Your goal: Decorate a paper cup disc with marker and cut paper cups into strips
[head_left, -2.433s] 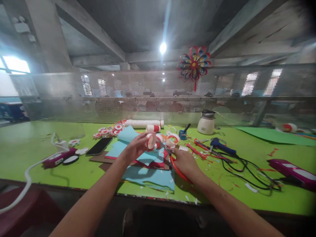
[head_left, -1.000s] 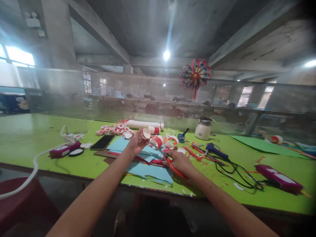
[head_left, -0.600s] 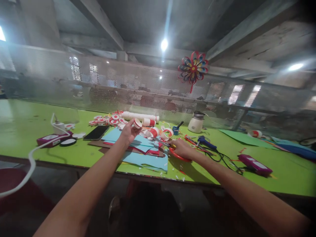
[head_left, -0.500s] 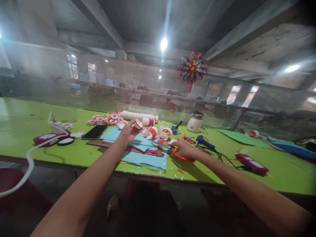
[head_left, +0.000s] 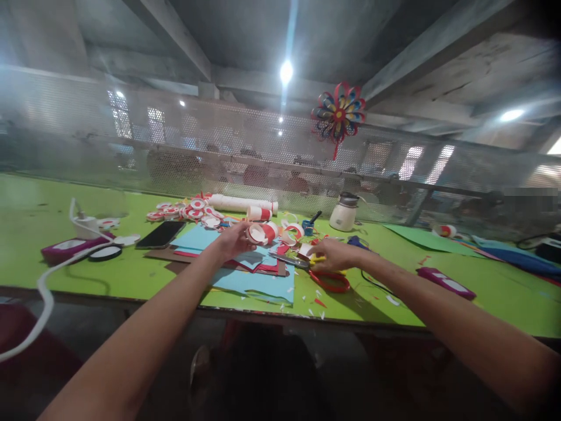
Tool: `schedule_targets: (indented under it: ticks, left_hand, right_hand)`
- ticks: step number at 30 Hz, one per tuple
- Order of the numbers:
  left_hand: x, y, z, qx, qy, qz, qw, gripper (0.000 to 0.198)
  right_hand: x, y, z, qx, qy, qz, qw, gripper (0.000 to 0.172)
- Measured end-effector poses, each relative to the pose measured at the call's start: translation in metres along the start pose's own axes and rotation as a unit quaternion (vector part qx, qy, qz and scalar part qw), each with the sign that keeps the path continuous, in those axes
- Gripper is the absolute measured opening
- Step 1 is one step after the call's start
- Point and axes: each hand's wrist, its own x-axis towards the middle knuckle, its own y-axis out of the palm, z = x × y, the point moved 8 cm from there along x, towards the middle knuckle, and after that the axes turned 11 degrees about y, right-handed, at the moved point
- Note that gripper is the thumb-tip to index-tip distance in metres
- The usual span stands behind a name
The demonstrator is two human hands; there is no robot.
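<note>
My left hand (head_left: 234,241) is closed on a red and white paper cup (head_left: 258,233) above the blue paper sheets (head_left: 249,283). Red-handled scissors (head_left: 329,281) lie on the green table, blades pointing left onto the sheets. Just behind their handles is my right hand (head_left: 331,255), fingers curled down over something yellow; what it grips, if anything, is partly hidden. Curled red and white paper pieces (head_left: 290,233) lie between my hands, with small scraps in front.
Around the hands are a black phone (head_left: 160,234), red and white discs (head_left: 193,209), a white roll (head_left: 239,203), a blue pot (head_left: 308,227), a cream jug (head_left: 344,213) and a purple box (head_left: 446,283). A white cable (head_left: 44,286) hangs over the left edge.
My right hand has let go of the red scissors, which now rest on the table, and moved up beside them. My left hand now holds a red and white cup.
</note>
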Motion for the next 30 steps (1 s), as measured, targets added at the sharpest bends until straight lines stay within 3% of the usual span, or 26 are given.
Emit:
schedule_targets:
  ticks: [4,7,12,17,22,30]
  left_hand:
    - [-0.004,0.012,0.010,0.019,-0.030,0.060,0.998,0.025]
    - [-0.004,0.017,0.016,0.035,-0.036,0.093,0.994,0.023]
    - [-0.003,0.014,0.022,0.063,-0.045,0.097,0.992,0.030]
    - [-0.002,0.011,0.024,0.091,-0.039,0.096,0.990,0.021]
    - [0.001,0.006,0.023,0.090,-0.013,0.107,0.990,0.016]
    - [0.000,0.004,0.016,0.152,-0.003,0.092,0.984,0.022]
  right_hand:
    - [0.013,-0.041,-0.005,0.036,0.045,-0.091,0.994,0.041]
    - [0.029,-0.055,-0.005,0.070,0.071,-0.150,0.984,0.035]
    - [0.049,-0.032,-0.014,0.143,0.118,-0.233,0.955,0.032]
    - [0.047,-0.003,-0.051,0.192,0.173,-0.282,0.924,0.029]
    - [0.041,-0.001,-0.081,0.239,0.216,-0.308,0.895,0.037]
    - [0.044,0.004,-0.075,0.302,0.193,-0.307,0.882,0.030]
